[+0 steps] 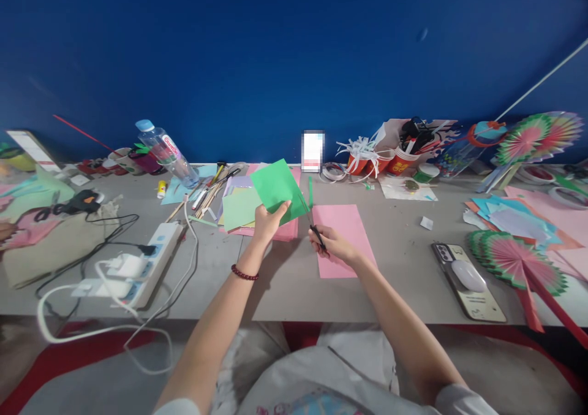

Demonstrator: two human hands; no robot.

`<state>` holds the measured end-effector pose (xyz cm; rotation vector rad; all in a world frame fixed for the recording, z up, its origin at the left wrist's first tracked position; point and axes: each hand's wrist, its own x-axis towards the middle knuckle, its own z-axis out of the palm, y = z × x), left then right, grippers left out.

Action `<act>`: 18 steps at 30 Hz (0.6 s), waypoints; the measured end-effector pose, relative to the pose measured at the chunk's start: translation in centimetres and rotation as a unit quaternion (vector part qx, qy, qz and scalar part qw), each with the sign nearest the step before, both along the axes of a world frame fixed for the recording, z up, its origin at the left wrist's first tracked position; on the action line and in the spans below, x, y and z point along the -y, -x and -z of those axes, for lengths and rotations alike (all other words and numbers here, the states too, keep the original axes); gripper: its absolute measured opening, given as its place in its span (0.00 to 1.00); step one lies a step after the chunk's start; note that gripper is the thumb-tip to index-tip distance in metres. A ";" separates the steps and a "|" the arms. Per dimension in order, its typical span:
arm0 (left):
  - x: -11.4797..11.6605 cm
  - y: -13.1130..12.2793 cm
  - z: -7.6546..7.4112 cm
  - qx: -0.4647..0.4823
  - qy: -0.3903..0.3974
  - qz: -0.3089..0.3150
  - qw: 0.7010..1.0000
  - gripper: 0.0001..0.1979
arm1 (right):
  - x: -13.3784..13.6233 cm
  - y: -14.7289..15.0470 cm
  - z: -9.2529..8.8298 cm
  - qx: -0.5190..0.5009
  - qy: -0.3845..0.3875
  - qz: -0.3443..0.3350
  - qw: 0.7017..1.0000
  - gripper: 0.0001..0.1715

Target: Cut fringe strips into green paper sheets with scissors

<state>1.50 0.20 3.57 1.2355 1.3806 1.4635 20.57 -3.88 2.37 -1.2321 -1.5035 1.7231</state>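
My left hand (270, 220) grips a green sheet of paper (275, 185) by its lower edge, thumb on top, holding it tilted above the table. In my right hand (331, 243) is a pair of scissors (318, 233) with black handles, its blades at the right edge of the green paper. A narrow green strip (310, 191) shows just past that edge. Under my right hand lies a pink sheet (345, 231). Behind and below my left hand rests a stack of coloured paper (239, 206), partly covered by the green sheet.
At left are a white power strip (158, 262) with looping cables and a tilted water bottle (168, 152). Red paper cups (402, 160) stand by the blue wall. To the right lie a phone (468, 283) and a pleated paper fan (517, 262). Another person's hand (7, 231) shows far left.
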 end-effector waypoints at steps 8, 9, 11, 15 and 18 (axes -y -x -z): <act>-0.1 -0.1 0.1 0.043 0.015 -0.003 0.999 0.16 | 0.1 0.2 -0.5 -0.031 0.016 0.011 0.999 0.27; -0.1 -0.1 0.2 0.043 0.016 -0.004 0.999 0.16 | 0.1 0.2 -0.5 -0.032 0.017 0.012 0.999 0.27; -0.1 -0.1 0.2 0.043 0.013 -0.004 0.999 0.16 | 0.1 0.2 -0.6 -0.029 0.017 0.014 0.999 0.27; -0.1 0.0 0.3 0.046 0.011 0.006 0.999 0.17 | 0.1 0.1 -0.6 -0.025 0.013 0.015 0.999 0.27; -0.1 0.0 0.2 0.052 0.010 0.010 0.999 0.18 | 0.0 0.1 -0.6 -0.014 0.012 0.011 1.000 0.27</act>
